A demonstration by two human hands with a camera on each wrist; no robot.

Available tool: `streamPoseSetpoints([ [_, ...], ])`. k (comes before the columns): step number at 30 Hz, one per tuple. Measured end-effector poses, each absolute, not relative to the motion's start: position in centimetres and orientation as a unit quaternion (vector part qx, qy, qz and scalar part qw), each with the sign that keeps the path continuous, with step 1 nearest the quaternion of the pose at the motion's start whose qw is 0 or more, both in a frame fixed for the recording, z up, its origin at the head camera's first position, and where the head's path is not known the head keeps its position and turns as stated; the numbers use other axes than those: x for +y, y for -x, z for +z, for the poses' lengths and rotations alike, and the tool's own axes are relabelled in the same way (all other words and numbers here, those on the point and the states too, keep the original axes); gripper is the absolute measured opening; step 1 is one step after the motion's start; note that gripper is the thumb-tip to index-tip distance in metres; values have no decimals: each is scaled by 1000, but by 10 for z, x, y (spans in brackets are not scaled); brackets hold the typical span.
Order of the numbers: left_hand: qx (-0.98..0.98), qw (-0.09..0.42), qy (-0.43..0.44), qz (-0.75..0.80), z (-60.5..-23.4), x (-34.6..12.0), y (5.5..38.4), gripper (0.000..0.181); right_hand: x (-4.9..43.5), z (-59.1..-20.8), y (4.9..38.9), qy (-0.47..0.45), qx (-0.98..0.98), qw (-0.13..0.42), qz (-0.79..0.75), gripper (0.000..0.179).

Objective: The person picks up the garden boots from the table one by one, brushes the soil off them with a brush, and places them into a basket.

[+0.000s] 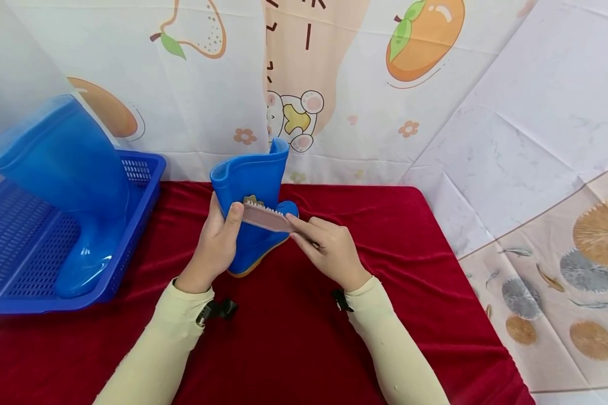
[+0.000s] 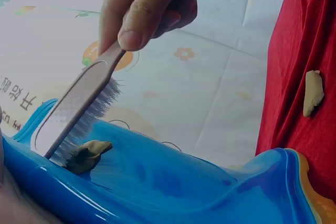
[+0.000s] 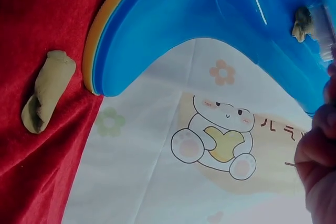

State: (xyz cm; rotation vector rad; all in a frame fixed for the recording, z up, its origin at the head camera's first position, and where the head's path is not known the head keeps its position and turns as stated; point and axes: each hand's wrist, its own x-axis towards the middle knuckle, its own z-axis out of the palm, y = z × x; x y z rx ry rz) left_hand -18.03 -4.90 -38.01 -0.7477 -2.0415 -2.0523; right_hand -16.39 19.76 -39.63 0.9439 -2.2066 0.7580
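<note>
A blue rain boot (image 1: 250, 174) with a yellow-orange sole edge stands tilted over the red cloth. My left hand (image 1: 214, 243) grips its shaft from the left, the thumb in front. The right hand (image 1: 330, 247) pinches the handle of a pinkish-brown brush (image 1: 266, 217). Its bristles press toward the shaft, against a greenish-brown lump (image 2: 90, 156) that sticks to the blue surface, as the left wrist view shows. That same lump (image 3: 302, 23) shows beside the bristles in the right wrist view. Most of the left fingers are hidden behind the boot.
To the left, a second blue boot (image 1: 88, 169) stands in a blue plastic basket (image 1: 154, 169). A loose tan lump (image 3: 50, 90) lies on the red cloth (image 1: 294, 337) past the boot's sole. Behind the table hangs a printed white sheet (image 1: 208, 95).
</note>
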Motion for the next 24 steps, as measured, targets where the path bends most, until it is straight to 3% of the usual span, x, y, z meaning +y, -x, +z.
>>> streamPoseSetpoints([
  [14, -692, 104, 216, -681, -382, -58, 187, 63, 212, -402, 169, -289, -869, 289, 280, 40],
  [24, -685, 70, 253, -680, -381, -49, 179, 68, 204, -394, 163, -361, -825, 295, 318, 41],
])
